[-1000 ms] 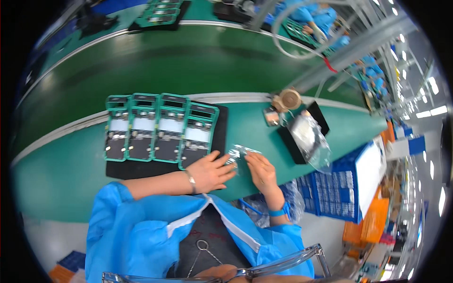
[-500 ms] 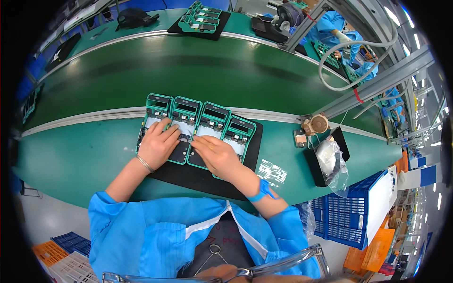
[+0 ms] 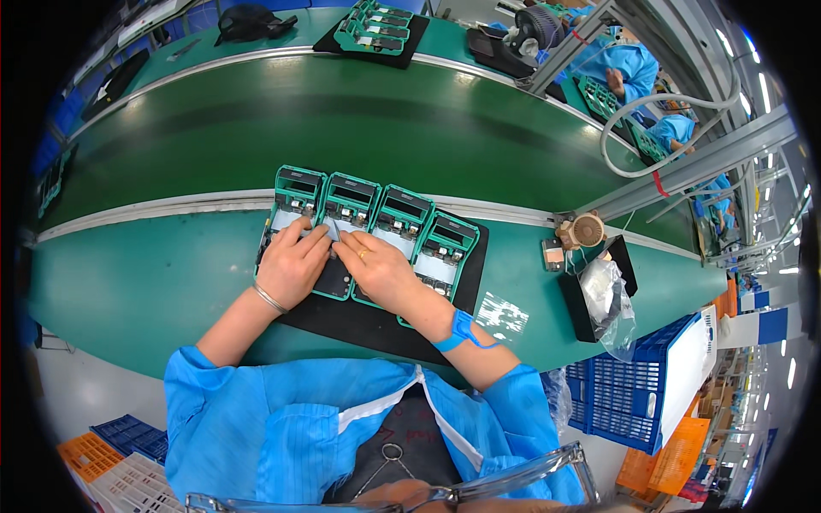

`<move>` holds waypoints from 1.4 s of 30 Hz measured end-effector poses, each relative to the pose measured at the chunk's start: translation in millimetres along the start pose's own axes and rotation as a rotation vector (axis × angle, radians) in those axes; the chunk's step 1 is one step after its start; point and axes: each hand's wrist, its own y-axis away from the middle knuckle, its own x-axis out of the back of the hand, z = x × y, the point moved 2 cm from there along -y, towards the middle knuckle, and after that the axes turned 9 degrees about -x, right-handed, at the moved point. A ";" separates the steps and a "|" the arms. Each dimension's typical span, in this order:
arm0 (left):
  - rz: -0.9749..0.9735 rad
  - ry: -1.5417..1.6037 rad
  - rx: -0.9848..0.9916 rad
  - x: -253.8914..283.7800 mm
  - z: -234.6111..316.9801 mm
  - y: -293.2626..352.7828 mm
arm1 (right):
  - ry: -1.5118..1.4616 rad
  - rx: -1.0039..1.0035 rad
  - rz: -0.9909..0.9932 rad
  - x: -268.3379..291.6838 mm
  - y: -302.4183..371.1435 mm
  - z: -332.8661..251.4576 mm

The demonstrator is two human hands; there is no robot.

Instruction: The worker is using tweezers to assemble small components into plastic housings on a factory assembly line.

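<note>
Two hands (image 3: 293, 263) (image 3: 378, 269) at a row of four green-framed units (image 3: 404, 203)

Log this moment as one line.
left hand: over leftmost two green-framed units | right hand: over middle two units | black mat: under units

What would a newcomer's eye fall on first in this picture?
Four green-framed device housings lie side by side on a black mat near the centre, the left hand and right hand close together at the second from left. Beyond, a green conveyor belt sweeps across; a blue crate sits at right.
</note>
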 end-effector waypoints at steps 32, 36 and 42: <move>-0.137 0.479 -0.482 -51.0 152.3 -78.3 | 0.073 -0.656 0.144 187.2 222.6 8.5; -0.248 0.501 -0.607 -85.5 194.1 -90.8 | 0.060 -0.658 0.162 186.4 232.4 8.4; -0.310 0.410 -0.640 -89.7 194.2 -91.7 | 0.036 -0.643 0.155 186.2 238.8 10.3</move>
